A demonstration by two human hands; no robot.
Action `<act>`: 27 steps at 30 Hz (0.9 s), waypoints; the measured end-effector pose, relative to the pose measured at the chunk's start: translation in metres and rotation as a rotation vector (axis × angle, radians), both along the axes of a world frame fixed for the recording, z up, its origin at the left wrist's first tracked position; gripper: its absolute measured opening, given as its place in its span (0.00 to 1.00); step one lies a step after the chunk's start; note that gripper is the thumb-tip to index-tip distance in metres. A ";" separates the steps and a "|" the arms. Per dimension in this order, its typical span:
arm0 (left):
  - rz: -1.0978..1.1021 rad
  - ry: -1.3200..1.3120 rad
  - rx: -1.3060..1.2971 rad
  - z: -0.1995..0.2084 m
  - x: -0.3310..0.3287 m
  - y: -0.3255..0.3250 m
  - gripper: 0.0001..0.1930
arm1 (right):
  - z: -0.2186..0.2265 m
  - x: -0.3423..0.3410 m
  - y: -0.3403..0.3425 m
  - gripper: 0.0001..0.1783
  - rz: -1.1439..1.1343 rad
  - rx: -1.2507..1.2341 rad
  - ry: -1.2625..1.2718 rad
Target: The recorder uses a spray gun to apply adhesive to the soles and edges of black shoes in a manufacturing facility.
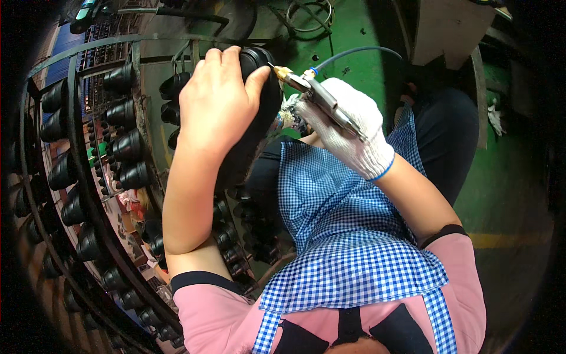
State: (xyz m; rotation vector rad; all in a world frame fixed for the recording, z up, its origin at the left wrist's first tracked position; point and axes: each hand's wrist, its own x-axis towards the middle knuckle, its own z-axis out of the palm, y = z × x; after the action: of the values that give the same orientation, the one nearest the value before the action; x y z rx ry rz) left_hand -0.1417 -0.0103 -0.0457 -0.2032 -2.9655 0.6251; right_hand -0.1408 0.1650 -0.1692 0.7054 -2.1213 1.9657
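My bare left hand is wrapped over a black shoe, its thumb along the shoe's edge; the palm side of the grip is hidden. In a white knitted glove, my right hand is closed around a slim metal spray gun. The gun has a brass-coloured front end, and its thin needle-like tip points left at the shoe's upper part, close to my left thumb. Whether tip and shoe touch, I cannot tell. A blue air hose joins the gun near its front and curves off to the right.
On the left, a curved-looking metal rack carries rows of black shoes, close beside my left arm. More dark shoes stand below that arm. Beyond lie a green floor and a coiled ring. A grey panel stands far right.
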 end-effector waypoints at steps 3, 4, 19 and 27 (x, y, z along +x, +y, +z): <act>0.118 -0.056 0.000 0.006 -0.008 -0.012 0.27 | -0.002 0.002 -0.013 0.10 0.028 -0.079 -0.003; 0.162 -0.087 0.002 0.009 -0.011 -0.013 0.27 | -0.002 0.003 -0.016 0.10 0.040 -0.095 -0.029; 0.545 -0.189 0.215 0.015 -0.031 -0.052 0.38 | -0.002 0.021 -0.029 0.10 0.003 0.012 0.060; 0.610 -0.195 0.281 0.014 -0.030 -0.073 0.42 | -0.003 0.038 -0.029 0.10 0.013 0.051 0.081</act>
State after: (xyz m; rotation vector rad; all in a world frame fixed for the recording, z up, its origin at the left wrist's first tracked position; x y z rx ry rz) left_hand -0.1714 -0.0835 -0.0319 0.7247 -3.2475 0.2282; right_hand -0.1025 0.1360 -0.1726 0.7954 -2.1312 1.8620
